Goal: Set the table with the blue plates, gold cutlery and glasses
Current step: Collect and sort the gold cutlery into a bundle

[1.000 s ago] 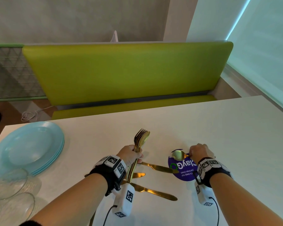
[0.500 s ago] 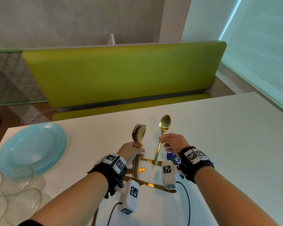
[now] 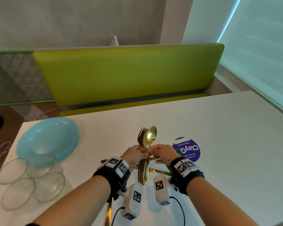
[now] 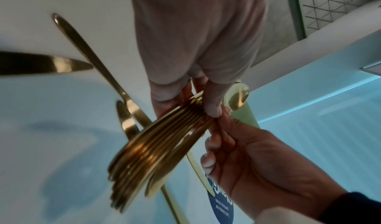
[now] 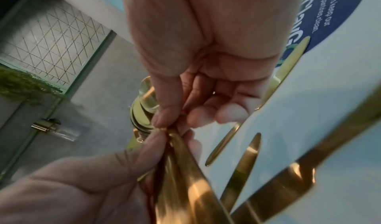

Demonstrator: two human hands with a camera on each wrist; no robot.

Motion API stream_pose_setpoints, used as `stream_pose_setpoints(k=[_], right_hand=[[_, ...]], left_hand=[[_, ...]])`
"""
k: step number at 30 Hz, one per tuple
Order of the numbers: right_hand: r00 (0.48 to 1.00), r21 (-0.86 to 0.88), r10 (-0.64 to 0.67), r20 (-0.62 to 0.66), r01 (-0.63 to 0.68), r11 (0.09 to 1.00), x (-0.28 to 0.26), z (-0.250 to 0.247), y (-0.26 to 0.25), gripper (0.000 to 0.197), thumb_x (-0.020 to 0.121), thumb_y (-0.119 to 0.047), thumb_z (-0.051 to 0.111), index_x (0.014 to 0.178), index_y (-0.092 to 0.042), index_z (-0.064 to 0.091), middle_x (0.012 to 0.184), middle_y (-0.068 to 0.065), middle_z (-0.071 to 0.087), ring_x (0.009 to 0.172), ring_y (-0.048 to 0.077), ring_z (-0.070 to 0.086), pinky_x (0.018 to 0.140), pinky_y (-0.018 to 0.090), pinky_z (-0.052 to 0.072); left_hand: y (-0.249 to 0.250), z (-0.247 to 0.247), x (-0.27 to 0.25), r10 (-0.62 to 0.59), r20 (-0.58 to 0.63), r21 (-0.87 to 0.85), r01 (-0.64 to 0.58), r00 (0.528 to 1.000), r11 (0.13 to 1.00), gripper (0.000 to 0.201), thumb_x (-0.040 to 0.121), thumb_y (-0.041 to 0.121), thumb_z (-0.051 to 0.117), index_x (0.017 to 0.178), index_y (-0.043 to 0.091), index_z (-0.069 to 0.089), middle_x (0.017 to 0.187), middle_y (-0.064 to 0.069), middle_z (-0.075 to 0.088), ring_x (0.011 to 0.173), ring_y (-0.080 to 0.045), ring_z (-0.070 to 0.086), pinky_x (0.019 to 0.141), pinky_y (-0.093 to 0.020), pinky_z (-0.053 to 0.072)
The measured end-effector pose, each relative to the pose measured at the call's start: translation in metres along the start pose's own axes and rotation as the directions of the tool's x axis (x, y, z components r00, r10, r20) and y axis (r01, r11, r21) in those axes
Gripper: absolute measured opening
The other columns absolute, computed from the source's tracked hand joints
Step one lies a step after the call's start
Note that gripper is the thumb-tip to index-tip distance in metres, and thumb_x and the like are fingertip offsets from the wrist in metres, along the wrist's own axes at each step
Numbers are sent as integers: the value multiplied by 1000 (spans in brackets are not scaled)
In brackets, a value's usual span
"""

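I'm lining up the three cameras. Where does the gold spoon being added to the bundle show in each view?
Head: gold spoon at centre, bowl up beside the fork tines.
Left wrist: bowl right of centre, beyond the thumb.
Right wrist: bowl left of centre, behind the thumb.
Shared landmark: the purple sticker.

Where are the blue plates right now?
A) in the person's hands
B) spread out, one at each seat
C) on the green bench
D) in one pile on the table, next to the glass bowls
D: the blue plates sit in one pile on the table's left side, right behind the clear glass bowls.
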State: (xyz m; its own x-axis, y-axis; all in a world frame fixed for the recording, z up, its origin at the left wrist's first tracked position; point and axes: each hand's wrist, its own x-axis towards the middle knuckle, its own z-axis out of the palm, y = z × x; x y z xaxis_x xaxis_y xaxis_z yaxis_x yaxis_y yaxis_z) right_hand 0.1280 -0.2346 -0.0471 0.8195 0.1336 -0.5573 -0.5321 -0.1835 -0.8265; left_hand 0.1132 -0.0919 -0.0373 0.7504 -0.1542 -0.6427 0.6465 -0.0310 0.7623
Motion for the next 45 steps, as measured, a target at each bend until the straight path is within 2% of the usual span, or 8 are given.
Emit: stream_pose_setpoints(k=[2,7,14,21,25,29,32,45], right_hand=[[999,-26,-12,-31,11,1000,-7,13,1,10,84,-15,69,77,-13,63,58,-5,64,47,5,53,50,17,42],[997,-44,-19,-70,16,999,-26,53,7,10,81,-10,71,76,-11,63,52,-3,65,38,5,50,40,15,38],[993,-131,-31,-112,16,991,-56,117,19,10,84,-16,69,79,-8,64,55,-2,66,42,5,54,44,15,39],[992,-307,-78,-103,43,951,-73,164,14,18,89,-31,62,77,-17,65,73,-3,68,55,7,55,52,19,43],[956,-545,-64,-287,-108,831,-74,173,29,21,87,-32,60,71,-19,63,89,3,73,69,13,61,59,21,48],[929,-749,-2,-371,-297,592,-74,187,57,25,93,-27,50,100,-10,67,110,5,69,102,20,65,88,26,53],[911,-771,-12,-412,-341,538,-75,196,69,30,93,-26,50,110,-8,67,113,6,67,106,21,63,84,24,49],[860,-683,2,-510,-406,608,-71,165,59,34,88,-33,61,113,-10,63,113,7,66,105,21,62,81,25,50]], left_hand=[[-4,-10,-10,7,-1,10,-7,1000,1000,21,89,-4,54,95,16,59,81,-5,64,74,-17,62,62,-32,52],[-23,-40,-32,28,-11,41,-27,1000,999,22,87,-6,55,96,15,59,83,-6,65,72,-16,63,62,-28,49],[-50,-84,-73,70,46,97,-74,997,993,22,85,-7,57,94,12,62,87,-8,66,75,-18,62,61,-27,47],[-63,-127,-104,107,-49,113,-101,993,989,21,85,-2,59,83,19,62,82,-8,66,73,-20,60,64,-27,43],[-73,-151,-118,81,-93,38,-77,992,996,19,87,-3,57,85,16,59,82,-5,64,68,-16,61,66,-30,50],[-83,-165,-131,78,-103,21,-76,992,997,21,88,-4,55,83,16,57,82,-4,62,67,-15,61,58,-27,53],[-88,-171,-136,84,-92,40,-81,992,996,18,87,-3,57,88,15,58,84,-3,63,70,-15,62,59,-27,55],[-73,-165,-121,79,-111,-21,-81,991,996,10,91,5,54,94,13,58,85,-4,64,72,-16,62,71,-34,55]])
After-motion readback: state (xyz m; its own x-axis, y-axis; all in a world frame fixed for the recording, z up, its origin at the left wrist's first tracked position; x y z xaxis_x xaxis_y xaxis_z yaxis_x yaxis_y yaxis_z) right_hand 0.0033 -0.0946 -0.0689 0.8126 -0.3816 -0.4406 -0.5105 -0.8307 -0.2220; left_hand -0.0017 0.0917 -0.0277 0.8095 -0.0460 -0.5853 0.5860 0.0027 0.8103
